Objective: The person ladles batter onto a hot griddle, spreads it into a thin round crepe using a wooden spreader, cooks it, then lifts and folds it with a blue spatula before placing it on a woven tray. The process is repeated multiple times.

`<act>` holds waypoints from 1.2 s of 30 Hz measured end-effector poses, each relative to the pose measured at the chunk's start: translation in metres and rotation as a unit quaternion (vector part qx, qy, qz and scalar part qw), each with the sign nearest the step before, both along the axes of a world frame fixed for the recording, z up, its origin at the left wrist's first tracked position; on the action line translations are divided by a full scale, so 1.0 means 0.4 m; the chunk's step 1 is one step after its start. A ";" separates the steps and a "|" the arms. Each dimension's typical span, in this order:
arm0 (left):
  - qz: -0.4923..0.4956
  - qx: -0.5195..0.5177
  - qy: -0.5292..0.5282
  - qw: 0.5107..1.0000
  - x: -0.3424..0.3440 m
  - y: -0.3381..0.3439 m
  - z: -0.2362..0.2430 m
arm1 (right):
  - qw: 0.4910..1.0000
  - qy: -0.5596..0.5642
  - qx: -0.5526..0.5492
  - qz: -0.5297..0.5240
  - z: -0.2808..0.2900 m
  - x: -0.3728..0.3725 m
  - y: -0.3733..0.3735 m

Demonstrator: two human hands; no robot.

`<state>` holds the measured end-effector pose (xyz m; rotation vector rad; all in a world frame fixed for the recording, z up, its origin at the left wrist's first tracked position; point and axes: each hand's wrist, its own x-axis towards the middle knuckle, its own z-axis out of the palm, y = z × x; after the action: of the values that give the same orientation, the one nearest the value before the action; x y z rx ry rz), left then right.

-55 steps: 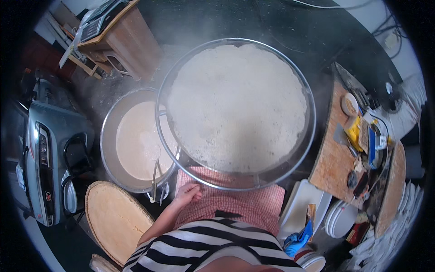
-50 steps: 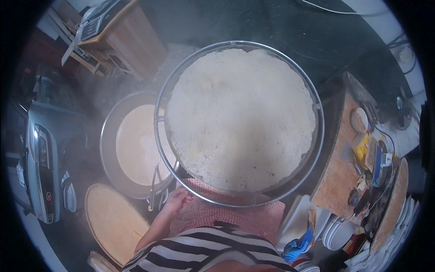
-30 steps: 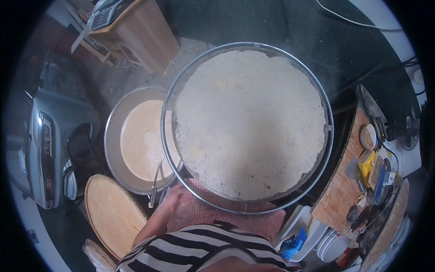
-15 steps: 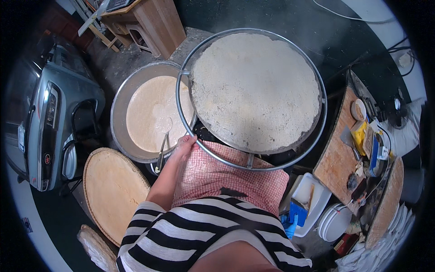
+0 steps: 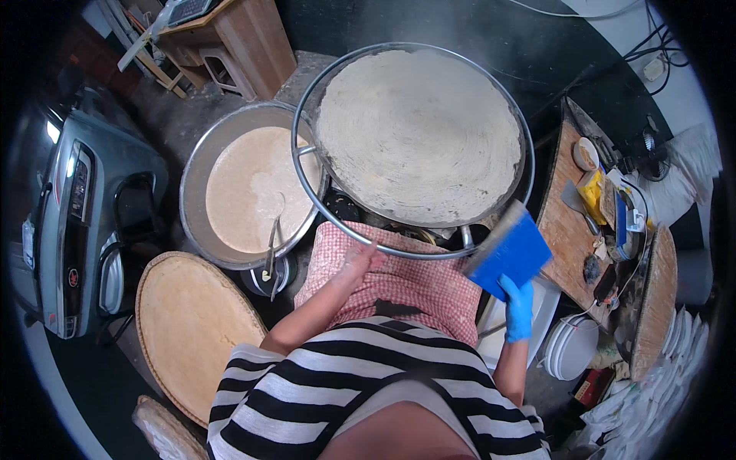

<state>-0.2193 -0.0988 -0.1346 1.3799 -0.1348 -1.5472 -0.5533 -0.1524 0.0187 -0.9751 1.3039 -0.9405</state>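
Observation:
A round griddle (image 5: 418, 138) coated with a thin, pale, steaming layer of batter lies in front of me, encircled by a metal ring rail (image 5: 414, 251). My left hand (image 5: 363, 262) is bare and sits at the rail's near side, fingers loosely apart; one fingertip appears to touch the rail. In a blue glove, my right hand (image 5: 517, 307) grips a flat blue scraper (image 5: 512, 254), raised and tilted beside the griddle's near right edge. To the left stands a large metal basin (image 5: 195, 192) of beige batter (image 5: 245, 188), with a ladle (image 5: 272, 249) resting in it.
A round woven tray (image 5: 192, 322) lies at the lower left, near a grey vehicle (image 5: 92, 199). On the right, a wooden board (image 5: 563, 222) carries tools and a small bowl (image 5: 586, 153). White lidded buckets (image 5: 573, 349) and a white tub (image 5: 540, 310) stand below it.
My right hand has lifted the scraper from the tub to the griddle's edge. My left hand has let go and shifted right along the rail, which has turned. Swirled streaks now show in the layer.

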 end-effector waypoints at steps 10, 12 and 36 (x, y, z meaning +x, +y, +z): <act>-0.115 0.017 -0.011 0.993 0.034 0.045 0.024 | 0.864 0.370 -0.086 0.331 0.025 0.235 -0.289; -0.117 0.021 -0.021 0.993 0.032 0.056 0.028 | 0.873 0.391 -0.052 0.286 0.004 0.214 -0.350; 0.034 0.005 0.025 0.999 0.200 0.021 0.030 | 0.989 -0.019 0.056 -0.135 -0.139 -0.174 -0.282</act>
<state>-0.1391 -0.0903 -0.1225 1.3401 -0.0492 -1.5265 -0.6228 -0.2650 -0.0370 -0.7018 1.4653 -1.0731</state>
